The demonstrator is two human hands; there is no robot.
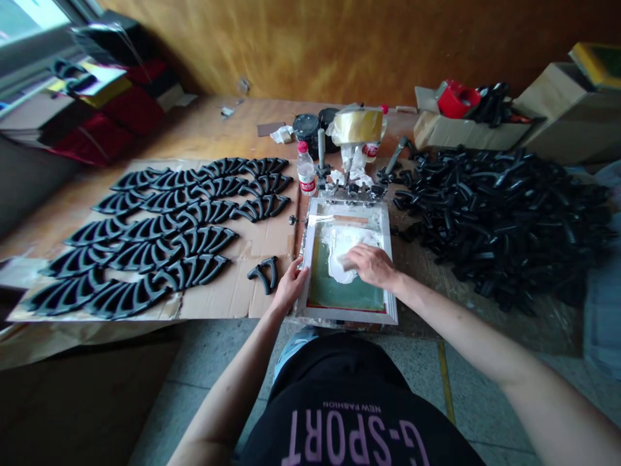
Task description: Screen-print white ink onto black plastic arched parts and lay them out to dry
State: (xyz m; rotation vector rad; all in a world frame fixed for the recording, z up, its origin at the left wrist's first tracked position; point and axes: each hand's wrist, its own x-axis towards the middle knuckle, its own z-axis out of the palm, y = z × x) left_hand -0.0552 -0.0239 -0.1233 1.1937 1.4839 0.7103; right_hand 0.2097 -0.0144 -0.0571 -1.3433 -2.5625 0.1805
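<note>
A screen printing frame [391, 294] with pale edges lies in front of me on the bench, its mesh green in the lower part. White ink [339, 243] is spread over the middle of the mesh. My right hand [372, 264] is closed around a small squeegee [346, 262], whose edge rests in the ink. At the left rim of the frame, my left hand [292, 283] grips the edge with its fingers curled, partly hidden. Just left of that hand, two black curved handles [264, 275] lie on cardboard. Hinge clamps [354, 191] hold the frame's far side.
Rows of black handles [145, 239] cover the cardboard at left. A big heap of black handles [490, 213] fills the right side. Behind the frame stand a bottle [306, 169], a tape roll [358, 126] and a dark tub [306, 126]. An open carton [466, 133] sits back right.
</note>
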